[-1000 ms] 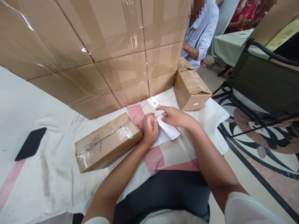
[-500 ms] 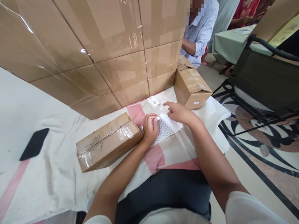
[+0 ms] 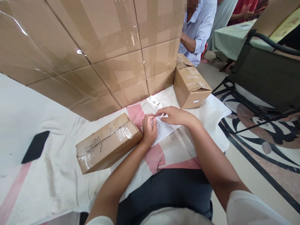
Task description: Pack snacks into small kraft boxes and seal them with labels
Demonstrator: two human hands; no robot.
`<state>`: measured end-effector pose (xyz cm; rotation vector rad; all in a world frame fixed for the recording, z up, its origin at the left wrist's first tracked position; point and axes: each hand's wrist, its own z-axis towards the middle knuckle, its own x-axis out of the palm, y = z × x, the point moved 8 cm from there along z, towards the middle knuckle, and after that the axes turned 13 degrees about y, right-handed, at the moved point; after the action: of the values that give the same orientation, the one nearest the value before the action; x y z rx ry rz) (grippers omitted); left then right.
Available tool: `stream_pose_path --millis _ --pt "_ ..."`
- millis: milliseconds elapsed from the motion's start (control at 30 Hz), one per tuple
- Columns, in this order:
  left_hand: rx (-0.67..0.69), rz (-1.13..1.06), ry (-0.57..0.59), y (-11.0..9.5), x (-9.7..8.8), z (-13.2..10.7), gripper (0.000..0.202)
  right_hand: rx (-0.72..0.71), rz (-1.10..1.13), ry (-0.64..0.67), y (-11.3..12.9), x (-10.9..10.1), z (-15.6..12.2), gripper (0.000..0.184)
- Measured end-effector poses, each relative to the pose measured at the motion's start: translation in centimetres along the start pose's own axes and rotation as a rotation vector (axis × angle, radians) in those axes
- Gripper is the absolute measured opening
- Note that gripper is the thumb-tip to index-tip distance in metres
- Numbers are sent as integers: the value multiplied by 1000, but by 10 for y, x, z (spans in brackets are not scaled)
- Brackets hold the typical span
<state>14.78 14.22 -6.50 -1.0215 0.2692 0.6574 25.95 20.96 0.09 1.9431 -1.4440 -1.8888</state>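
Lying flat on the cloth-covered table [image 3: 58, 175], the label sheet [image 3: 164, 129] is pinned at its near-left edge by the curled left hand [image 3: 149, 128]. Its far corner is pinched by the right hand [image 3: 174, 115], the fingertips of both hands almost touching; the sheet's long axis runs diagonally toward the small white dispenser [image 3: 153, 102].

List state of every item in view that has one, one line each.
Label sheet: flat on the cloth, both hands at its top edge.
Left hand: curled, fingertips on the sheet.
Right hand: fingertips pinching at the sheet's top edge.
Small carton: taped shut, lying flat.
Right carton: closed, tape torn on top.
Stacked cartons: sealed, stacked in a wall.
White device: resting behind the sheet.
Phone: screen dark.
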Motion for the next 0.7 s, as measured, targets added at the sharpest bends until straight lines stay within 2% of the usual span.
stream_pose_path --millis 100,233,300,367,433,500,533,567,600,667,700 --pt "7 -22 -2 1 -1 0 26 19 -22 22 -3 1 2 15" --pt "41 -69 -12 -1 0 0 19 112 -92 -37 -12 -5 4 12" --pt "72 -56 -13 -10 -1 -1 14 178 -135 -84 -15 -7 5 13" --pt "168 -7 23 -31 -4 -3 10 214 -163 -106 -13 -5 7 15" --pt "346 76 83 -63 -13 -10 14 212 -178 -77 -6 3 11 17" --pt "527 207 112 -97 -33 -22 20 194 -197 -24 3 15 16 19" --pt "575 296 96 -110 -49 -28 19 181 -209 0 7 21 18 21" --pt "568 392 60 -117 -68 -31 17 167 -219 14 12 27 21 22" --pt "450 494 20 -115 -91 -29 17 148 -227 22 15 32 23 24" --pt "66 721 -87 -95 -144 -23 22 103 -237 32 22 42 28 25" --pt "-162 815 -72 -77 -167 -21 30 81 -240 33 24 47 31 26"
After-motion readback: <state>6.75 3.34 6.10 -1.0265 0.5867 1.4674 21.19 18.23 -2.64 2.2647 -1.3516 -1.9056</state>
